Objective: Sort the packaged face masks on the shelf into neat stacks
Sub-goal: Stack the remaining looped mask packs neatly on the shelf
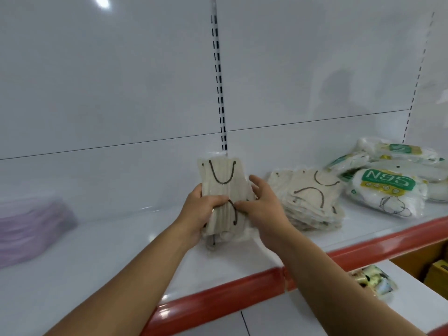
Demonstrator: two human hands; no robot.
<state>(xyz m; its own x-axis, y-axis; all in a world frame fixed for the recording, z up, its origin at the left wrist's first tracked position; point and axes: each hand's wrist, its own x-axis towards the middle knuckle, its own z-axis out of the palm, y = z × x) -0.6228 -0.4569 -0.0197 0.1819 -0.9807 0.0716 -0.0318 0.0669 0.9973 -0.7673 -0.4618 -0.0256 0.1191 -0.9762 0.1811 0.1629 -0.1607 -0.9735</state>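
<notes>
Both hands hold a bundle of beige masks (221, 190) upright above the middle of the white shelf (101, 258), in front of the slotted upright strip (219, 83) on the back wall. The bundle is wrapped in clear plastic, with dark ear loops showing at its top and lower middle. The left hand (197, 212) grips the bundle's left edge, its fingers (215, 200) curled round the front and pressed onto the packaging. The right hand (261, 209) sits on the right edge; its thumb and forefinger pinch the front of the bundle near the lower loop, and the other fingers are loosely spread behind the edge.

Just right of the hands, a stack of beige masks (312, 202) lies flat on the shelf, somewhat fanned and uneven. Further right, touching that stack, is a loose heap of white N95 packs (388, 187) with green labels, lying at different angles. At the far left of the shelf is a blurred stack of pale purple masks (31, 226), well apart from the hands.

The shelf's front edge carries a red strip (218, 297). Below it on the right, a small shiny packet (373, 280) lies on a lower shelf.
</notes>
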